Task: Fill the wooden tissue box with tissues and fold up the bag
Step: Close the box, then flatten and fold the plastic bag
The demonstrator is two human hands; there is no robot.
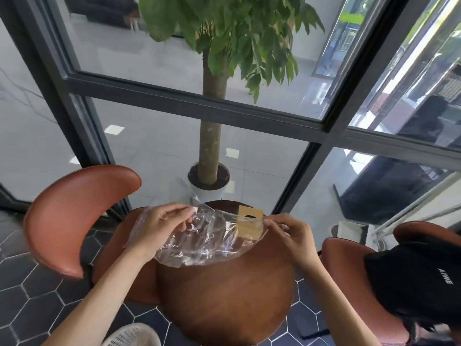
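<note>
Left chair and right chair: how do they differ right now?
The left chair has a bare back with nothing on it; the right chair has a black garment draped over it. The left shows almost whole, the right is largely covered. Both are reddish-brown and flank the round table.

So the bag (199, 236) is stretched between both hands' fingertips, tissue box (250, 224) just behind it on the table (224, 295).

The bag (199, 236) is clear and glossy over the dark brown table (224, 290). On that table the tissue box (250, 224) is pale tan; beside the table, rust-red chairs (74, 216) stand on black hexagon floor tiles (32, 290).
</note>
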